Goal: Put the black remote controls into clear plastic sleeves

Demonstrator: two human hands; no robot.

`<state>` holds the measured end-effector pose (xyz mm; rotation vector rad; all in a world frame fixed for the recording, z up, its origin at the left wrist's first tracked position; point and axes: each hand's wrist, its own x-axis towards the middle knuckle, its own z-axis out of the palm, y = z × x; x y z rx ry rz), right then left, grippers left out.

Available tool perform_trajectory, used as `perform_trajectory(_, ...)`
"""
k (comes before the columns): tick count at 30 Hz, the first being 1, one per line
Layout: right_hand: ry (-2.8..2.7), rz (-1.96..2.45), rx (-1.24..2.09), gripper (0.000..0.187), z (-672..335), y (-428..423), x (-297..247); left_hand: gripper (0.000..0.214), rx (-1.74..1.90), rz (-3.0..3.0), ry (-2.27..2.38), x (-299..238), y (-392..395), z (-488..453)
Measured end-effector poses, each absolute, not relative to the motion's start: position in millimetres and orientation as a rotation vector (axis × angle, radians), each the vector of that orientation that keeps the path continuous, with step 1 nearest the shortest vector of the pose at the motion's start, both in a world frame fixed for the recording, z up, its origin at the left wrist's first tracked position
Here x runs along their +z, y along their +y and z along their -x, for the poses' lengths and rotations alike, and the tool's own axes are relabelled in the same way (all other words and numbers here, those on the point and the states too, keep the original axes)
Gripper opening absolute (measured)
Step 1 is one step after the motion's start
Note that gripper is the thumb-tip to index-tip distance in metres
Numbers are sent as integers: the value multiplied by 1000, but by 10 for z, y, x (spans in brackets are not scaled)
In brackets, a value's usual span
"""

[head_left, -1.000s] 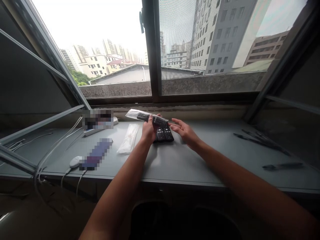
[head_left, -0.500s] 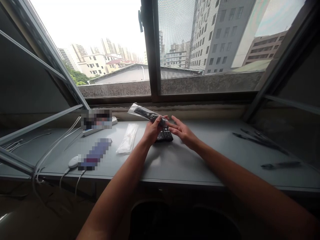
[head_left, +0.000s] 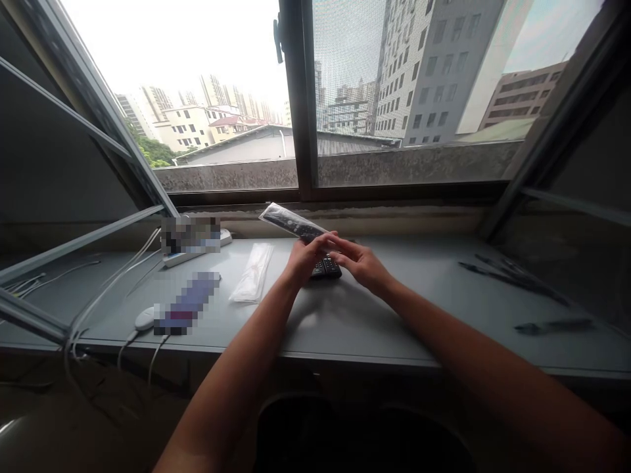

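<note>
My left hand grips one end of a black remote control in a clear plastic bag, which points up and to the left above the grey sill. My right hand has its fingers pinched on the same end of the bagged remote, meeting the left hand. Under both hands lie other black remotes on the sill, partly hidden by my fingers.
An empty clear bag lies left of my hands. Further left sit a blurred flat object, a white mouse, a power strip and white cables. Dark pens lie at the right. The window frame stands close behind.
My left hand has raised the bagged remote and tilted it more upright. My right hand has moved left from open beside the remotes and closed its fingers on the bag's near end.
</note>
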<state>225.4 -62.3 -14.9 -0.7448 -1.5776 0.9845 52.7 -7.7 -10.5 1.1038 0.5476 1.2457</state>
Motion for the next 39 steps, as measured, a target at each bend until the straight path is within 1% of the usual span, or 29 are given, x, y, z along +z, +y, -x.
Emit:
perform_trajectory(3, -1547, 814, 925, 46, -2269, -625, -133, 32, 1275, -999, 546, -79, -43, -507)
perform_trajectory(8, -1495, 919, 942, 40, -2311, -659, -105, 17, 1515, -566, 532, -17, 71, -434)
perform_trajectory(10, -1523, 909, 984, 43, -2310, -693, -70, 21, 1574, -451, 529, 9, 105, -394)
perform_trajectory(13, -1612, 848, 1081, 52, -2291, -749, -7, 30, 1592, -392, 519, 32, 125, -361)
perform_trajectory(15, -1692, 808, 1101, 52, -2278, -778, 23, 31, 1585, -381, 526, 38, 122, -367)
perform_trajectory(19, -1783, 781, 1071, 47, -2281, -791, 25, 27, 1562, -395, 522, 24, 102, -414)
perform_trajectory(25, -1753, 775, 1115, 52, -2308, -752, -32, 16, 1546, -449, 478, -16, 72, -474)
perform_trajectory(29, -1680, 863, 1133, 57, -2309, -737, -38, 13, 1517, -485, 484, -17, 64, -472)
perform_trajectory(36, -1645, 912, 1087, 55, -2333, -753, 28, 27, 1559, -455, 694, 0, 110, -371)
perform_trajectory(39, -1620, 946, 1065, 49, -2347, -717, -6, 34, 1591, -437, 645, 42, 113, -351)
